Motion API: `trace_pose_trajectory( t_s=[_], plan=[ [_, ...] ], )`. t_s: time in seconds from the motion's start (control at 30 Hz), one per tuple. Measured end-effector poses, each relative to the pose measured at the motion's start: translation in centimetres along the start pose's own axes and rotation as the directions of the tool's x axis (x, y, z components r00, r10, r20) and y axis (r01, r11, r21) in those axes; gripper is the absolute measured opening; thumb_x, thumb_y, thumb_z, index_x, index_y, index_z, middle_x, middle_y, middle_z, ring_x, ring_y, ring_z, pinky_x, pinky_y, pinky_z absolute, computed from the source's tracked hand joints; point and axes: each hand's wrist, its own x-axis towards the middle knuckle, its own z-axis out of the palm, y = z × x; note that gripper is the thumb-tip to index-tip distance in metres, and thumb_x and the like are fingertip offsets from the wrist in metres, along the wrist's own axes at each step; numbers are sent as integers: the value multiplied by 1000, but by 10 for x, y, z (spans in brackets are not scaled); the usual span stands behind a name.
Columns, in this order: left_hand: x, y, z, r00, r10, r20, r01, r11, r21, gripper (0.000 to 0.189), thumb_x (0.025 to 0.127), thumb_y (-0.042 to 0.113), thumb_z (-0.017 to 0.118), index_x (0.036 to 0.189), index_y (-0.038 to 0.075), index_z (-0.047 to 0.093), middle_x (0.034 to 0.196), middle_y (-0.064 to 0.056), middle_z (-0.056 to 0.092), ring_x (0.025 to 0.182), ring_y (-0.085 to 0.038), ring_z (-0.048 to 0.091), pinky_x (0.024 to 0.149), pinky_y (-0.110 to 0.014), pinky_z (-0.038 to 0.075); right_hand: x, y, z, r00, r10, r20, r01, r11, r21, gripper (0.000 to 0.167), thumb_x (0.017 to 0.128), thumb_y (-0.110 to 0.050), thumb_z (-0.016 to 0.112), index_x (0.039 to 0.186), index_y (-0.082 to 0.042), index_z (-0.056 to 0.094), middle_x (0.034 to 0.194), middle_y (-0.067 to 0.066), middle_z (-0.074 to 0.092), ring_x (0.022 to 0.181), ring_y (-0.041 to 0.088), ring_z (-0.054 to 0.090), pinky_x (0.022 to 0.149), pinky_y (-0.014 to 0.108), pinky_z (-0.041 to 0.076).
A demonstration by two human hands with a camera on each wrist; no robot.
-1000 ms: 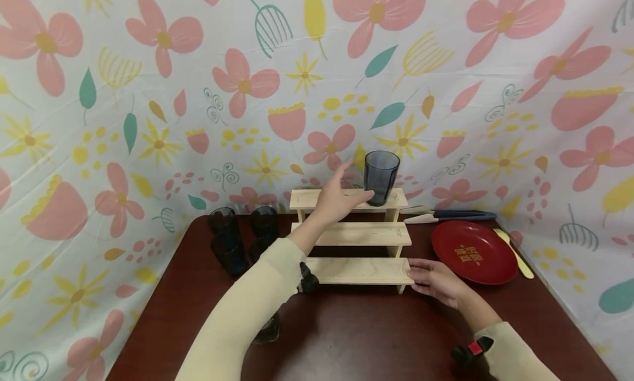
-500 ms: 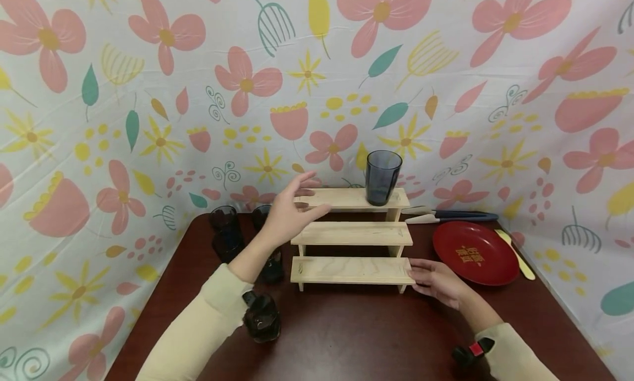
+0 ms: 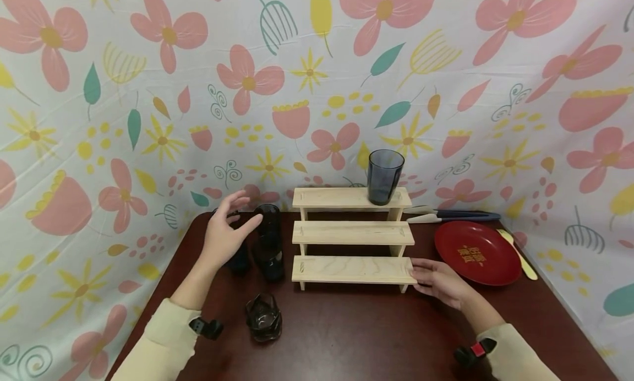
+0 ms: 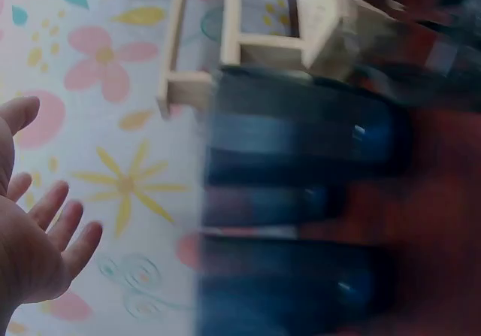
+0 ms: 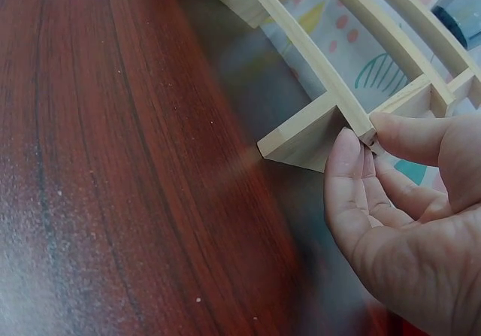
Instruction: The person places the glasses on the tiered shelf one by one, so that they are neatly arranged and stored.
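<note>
A three-tier wooden display rack (image 3: 353,233) stands mid-table, with one dark blue-grey drinking glass (image 3: 384,177) upright at the right of its top tier. My right hand (image 3: 441,283) pinches the right end of the lowest tier; in the right wrist view, thumb and fingers meet around the board's corner (image 5: 364,129). At the left, my left hand (image 3: 225,235) is raised with spread fingers, holding nothing. It overlaps several dark glasses (image 3: 268,246) standing on the table. Those glasses (image 4: 301,133) look large and blurred in the left wrist view, beside the open palm (image 4: 37,249).
A dark glass bowl with a petal-like rim (image 3: 263,317) sits in front of the glasses. Right of the rack lie a red plate (image 3: 453,265), a pale yellow fork (image 3: 525,262) and blue-handled tongs (image 3: 465,216). A flowered cloth (image 3: 307,67) hangs behind the table.
My left hand has drawn away from the glass on the top tier, moving left and down to the glasses at the left. My right hand stays at the lowest tier's end.
</note>
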Motion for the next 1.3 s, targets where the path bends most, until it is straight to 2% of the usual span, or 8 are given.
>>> trace_pose_trajectory(
  t_s=[0.1,0.23,0.47,0.57,0.77,0.87,1.0,1.3],
  plan=[
    [-15,-19,-5,994,-56,-90,59,997,39,64,94,28,81,151,20,51,146,-8,53,136,-30,47,109,-57,39,0,0,0,1000,1,2,-1,1000,2,73,107,-17,61,159,11,18,129,6,59,107,15,64,91,34,56],
    [-36,-43,-5,970,-133,-203,144,989,40,73,92,29,83,154,21,47,154,-10,39,139,-36,39,111,-59,35,1,1,-1,1000,1,1,-1,1000,2,73,107,-17,61,159,11,18,126,7,61,106,15,64,91,34,56],
    [-61,-68,-3,934,-184,-306,201,979,26,93,87,26,88,161,23,31,161,-10,24,143,-33,32,112,-58,32,2,2,-1,1000,2,1,-2,1000,2,73,107,-17,61,159,11,19,128,6,60,106,16,64,91,34,56],
    [-68,-75,-3,926,-233,-296,244,970,0,96,87,27,87,162,23,27,161,-11,24,143,-33,32,111,-60,32,1,2,0,1000,-3,-1,3,1000,-3,73,107,-18,62,159,10,19,130,7,59,106,16,64,90,35,56],
    [-77,-90,0,918,-335,-210,321,942,-102,104,87,25,88,164,16,19,158,-21,28,143,-40,35,110,-64,36,0,0,1,1000,-4,-12,4,1000,-19,73,106,-18,63,159,10,21,129,7,60,106,16,65,90,35,56],
    [-80,-98,2,911,-373,-174,355,927,-123,106,85,24,90,163,16,18,155,-22,32,141,-39,38,108,-61,39,0,-1,2,1000,-5,-16,5,1000,-26,71,106,-17,62,158,10,22,128,7,61,105,17,65,90,35,57],
    [-82,-106,5,905,-395,-157,381,918,-109,104,82,21,92,160,14,22,148,-20,39,136,-36,44,104,-54,45,-1,-1,2,1000,-6,-18,5,1000,-30,70,106,-17,62,157,11,24,126,7,62,104,17,65,90,35,57],
    [-80,-124,7,888,-444,-124,436,896,-89,101,83,25,92,158,14,25,142,-19,45,130,-34,49,98,-46,45,-1,-3,2,1000,-16,-20,15,999,-39,69,106,-16,62,157,12,24,126,8,62,104,16,65,90,35,57]
  ],
)
